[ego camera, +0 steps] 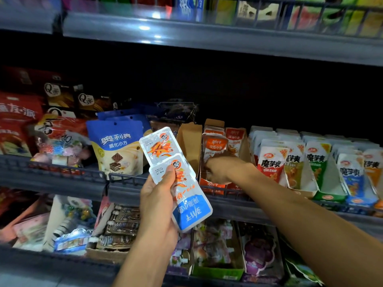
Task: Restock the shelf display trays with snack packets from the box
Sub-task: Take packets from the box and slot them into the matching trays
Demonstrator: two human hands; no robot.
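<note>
Dim shop shelving (207, 45) is filling the frame. At centre, the left hand (158, 200) is grasping two white-and-blue foil snack packets (178, 179), held clear of the shelf. The right hand (218, 169) is reaching into an orange cardboard display tray (213, 186); its grip is curled around orange packets (214, 147) there, apparently seating them. Feeding in the held packets likely comes next.

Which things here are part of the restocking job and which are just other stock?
Job:
- blue-and-white packets, held in left hand
- right hand, reaching into cardboard tray
- orange packets in that tray

Other stock:
- blue wafer bag
- konjac packets
- lower-shelf goods
</note>
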